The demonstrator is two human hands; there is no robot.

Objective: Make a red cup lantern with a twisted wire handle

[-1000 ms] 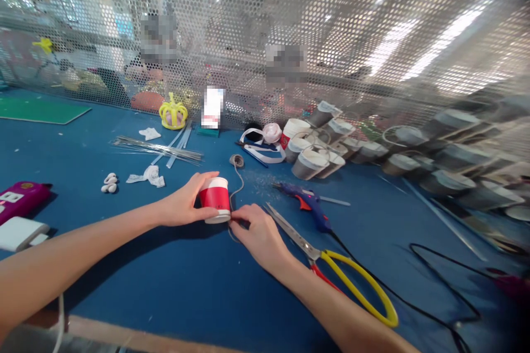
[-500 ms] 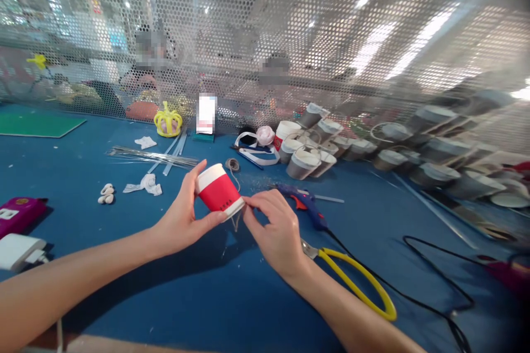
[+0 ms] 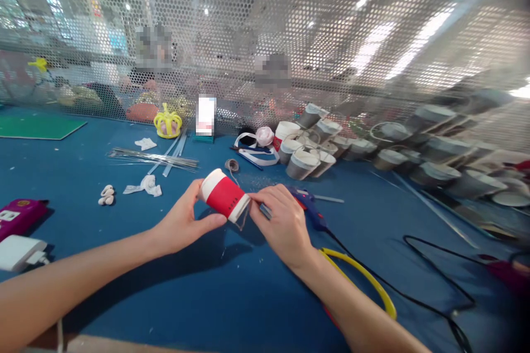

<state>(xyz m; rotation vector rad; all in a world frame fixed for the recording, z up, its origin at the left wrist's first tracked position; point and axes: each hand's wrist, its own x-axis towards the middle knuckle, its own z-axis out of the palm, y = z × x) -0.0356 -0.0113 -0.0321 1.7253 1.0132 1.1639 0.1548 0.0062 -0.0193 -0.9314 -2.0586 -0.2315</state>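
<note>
My left hand [image 3: 182, 226] is closed around a small red and white paper cup [image 3: 226, 197], tilted on its side with the rim towards the right. Fingers and thumb grip it from the left and below. At the rim, my right hand [image 3: 284, 226] pinches thin grey-brown twine [image 3: 241, 225], part of which hangs in a loop under the cup; its fingertips are partly hidden. Behind the cup lies the small twine roll [image 3: 232, 165], its strand leading towards the rim. Scissors with yellow handles [image 3: 368, 276] lie under my right forearm, mostly covered.
A blue glue gun [image 3: 312, 212] with its black cord lies right of my right hand. Grey cups [image 3: 304, 162] crowd the back right. Wires [image 3: 153, 157], white scraps [image 3: 149, 185] and a yellow crown [image 3: 168, 123] sit left. A perforated screen [image 3: 232, 22] stands behind.
The cup has shifted slightly right and down and turned a little. My right hand has moved slightly right with it, and its forearm now covers more of the scissors.
</note>
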